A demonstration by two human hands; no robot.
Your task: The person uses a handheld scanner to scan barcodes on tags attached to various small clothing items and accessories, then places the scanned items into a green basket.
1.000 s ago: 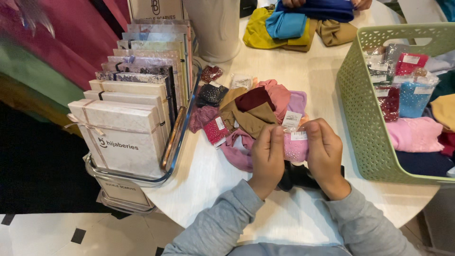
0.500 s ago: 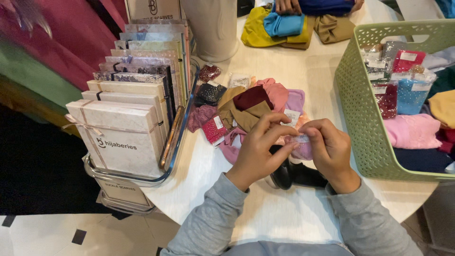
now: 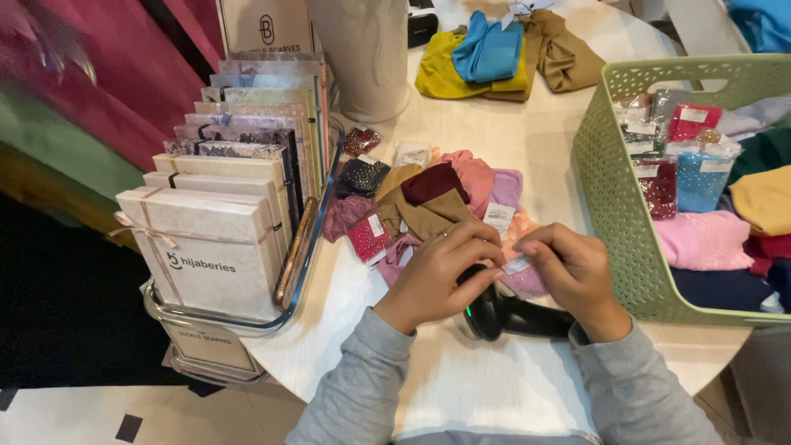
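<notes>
White tag point(image 3: 517, 264) pinched between left hand point(image 3: 441, 272) and right hand point(image 3: 573, 272), above black scanner point(image 3: 515, 317).

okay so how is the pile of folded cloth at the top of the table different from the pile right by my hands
The far pile lies apart from both hands, beside the white cylinder; the near pile sits right above the left hand and right hand. The far pile shows yellow, blue and tan cloth; the near pile shows maroon, brown, pink and lilac. White tags and small packets show on the near pile; one pale tag tops the far pile. Both rest on the white table.
</notes>
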